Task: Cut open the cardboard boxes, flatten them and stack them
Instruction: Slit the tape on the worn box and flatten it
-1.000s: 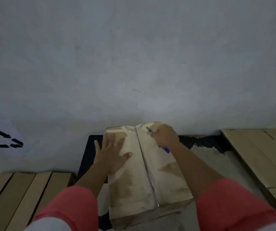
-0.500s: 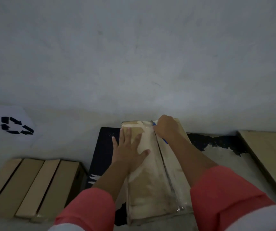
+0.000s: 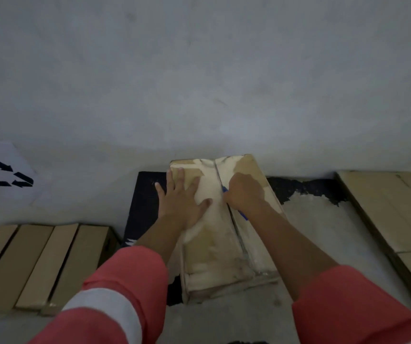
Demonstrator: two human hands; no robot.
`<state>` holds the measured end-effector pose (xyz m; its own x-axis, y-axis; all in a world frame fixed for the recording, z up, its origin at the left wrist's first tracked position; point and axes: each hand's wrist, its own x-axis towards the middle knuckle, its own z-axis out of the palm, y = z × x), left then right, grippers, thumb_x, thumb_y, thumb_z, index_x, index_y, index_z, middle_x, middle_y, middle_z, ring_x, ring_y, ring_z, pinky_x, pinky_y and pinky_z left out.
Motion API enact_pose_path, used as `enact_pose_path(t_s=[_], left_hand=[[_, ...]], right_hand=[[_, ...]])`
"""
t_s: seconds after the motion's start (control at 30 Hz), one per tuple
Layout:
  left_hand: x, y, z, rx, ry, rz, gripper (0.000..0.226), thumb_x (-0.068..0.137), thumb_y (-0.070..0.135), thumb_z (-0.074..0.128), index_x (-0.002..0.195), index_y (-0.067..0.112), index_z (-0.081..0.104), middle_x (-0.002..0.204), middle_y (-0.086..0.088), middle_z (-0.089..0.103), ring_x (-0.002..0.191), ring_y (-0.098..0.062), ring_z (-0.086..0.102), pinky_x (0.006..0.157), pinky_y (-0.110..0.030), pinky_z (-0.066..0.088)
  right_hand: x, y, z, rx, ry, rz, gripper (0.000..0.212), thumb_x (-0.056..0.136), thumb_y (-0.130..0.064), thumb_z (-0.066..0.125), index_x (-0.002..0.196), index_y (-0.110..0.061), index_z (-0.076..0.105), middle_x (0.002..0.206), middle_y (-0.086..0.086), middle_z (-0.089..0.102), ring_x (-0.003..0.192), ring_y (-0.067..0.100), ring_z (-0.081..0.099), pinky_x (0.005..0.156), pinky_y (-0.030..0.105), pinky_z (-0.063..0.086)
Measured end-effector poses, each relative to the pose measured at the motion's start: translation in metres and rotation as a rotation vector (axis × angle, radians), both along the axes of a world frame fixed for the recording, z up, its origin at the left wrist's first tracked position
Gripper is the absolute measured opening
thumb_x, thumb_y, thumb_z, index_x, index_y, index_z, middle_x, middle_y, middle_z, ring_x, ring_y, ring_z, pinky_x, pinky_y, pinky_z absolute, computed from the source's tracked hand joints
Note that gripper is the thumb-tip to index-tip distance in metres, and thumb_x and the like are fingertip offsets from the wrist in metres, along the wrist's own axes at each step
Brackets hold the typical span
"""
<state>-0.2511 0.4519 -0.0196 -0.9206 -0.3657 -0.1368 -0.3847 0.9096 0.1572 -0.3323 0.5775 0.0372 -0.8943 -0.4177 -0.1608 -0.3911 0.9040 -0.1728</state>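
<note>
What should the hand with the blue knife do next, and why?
Probably pull the blue cutter toward the body along the centre seam of the cardboard box. The right hand grips it with the tip on that seam; the stretch nearer the person looks uncut, and the left hand presses flat on the box, steadying it.

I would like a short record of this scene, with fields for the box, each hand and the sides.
box: cardboard box, worn, on a black mat
left hand: flat on the box's left half, fingers straight
right hand: grips the blue cutter at the centre seam
left side: row of brown boxes; recycling sign
right side: flat cardboard sheets
</note>
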Motion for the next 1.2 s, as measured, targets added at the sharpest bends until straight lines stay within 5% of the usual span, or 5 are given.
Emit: enact_pose_path(t_s=[0.33,0.7,0.93,1.03,1.2], left_hand=[[0.001,0.002,0.005,0.009,-0.037,0.02,0.077,0.091,0.072,0.022,0.154,0.035,-0.001,0.16,-0.01,-0.019,0.146,-0.036,-0.019,0.113,-0.064,-0.007],[0.01,0.03,0.023,-0.094,-0.013,0.111,0.076,0.095,0.064,0.027,0.154,0.019,0.01,0.161,-0.017,-0.006,0.148,-0.034,-0.009,0.115,-0.063,0.0],[0.051,0.061,0.04,0.002,-0.26,-0.27,0.127,0.051,0.094,0.047,0.152,0.032,0.004,0.16,-0.009,-0.005,0.146,-0.041,-0.003,0.109,-0.071,0.01],[0.073,0.071,0.046,-0.113,-0.357,-0.37,0.122,0.062,0.084,0.059,0.153,0.031,-0.004,0.16,-0.01,-0.011,0.145,-0.042,-0.003,0.111,-0.066,0.014],[0.082,0.073,0.05,-0.23,-0.267,-0.437,0.095,0.075,0.079,0.051,0.149,0.028,0.02,0.153,-0.008,0.024,0.131,-0.032,0.032,0.099,-0.044,0.041]], right_hand=[[0.086,0.085,0.002,0.032,-0.182,-0.012,0.04,0.089,-0.027,0.059,0.061,-0.016,0.032,0.064,-0.001,0.036,0.069,0.02,0.048,0.062,0.025,0.036],[0.146,0.163,0.003,-0.039,-0.142,-0.001,0.038,0.091,-0.031,0.057,0.06,-0.021,0.037,0.06,-0.004,0.039,0.052,0.008,0.036,0.05,0.02,0.03],[0.157,0.201,-0.016,-0.196,-0.088,0.034,0.022,0.091,-0.048,0.055,0.088,-0.026,0.059,0.064,-0.014,0.042,0.055,0.002,0.039,0.051,0.014,0.028],[0.158,0.203,-0.025,-0.276,-0.026,0.07,0.027,0.089,-0.052,0.056,0.096,-0.026,0.06,0.073,-0.017,0.044,0.06,0.002,0.043,0.054,0.013,0.03],[0.157,0.197,-0.034,-0.259,0.024,0.197,0.031,0.093,-0.048,0.053,0.11,-0.024,0.063,0.107,-0.008,0.052,0.075,0.01,0.052,0.062,0.019,0.039]])
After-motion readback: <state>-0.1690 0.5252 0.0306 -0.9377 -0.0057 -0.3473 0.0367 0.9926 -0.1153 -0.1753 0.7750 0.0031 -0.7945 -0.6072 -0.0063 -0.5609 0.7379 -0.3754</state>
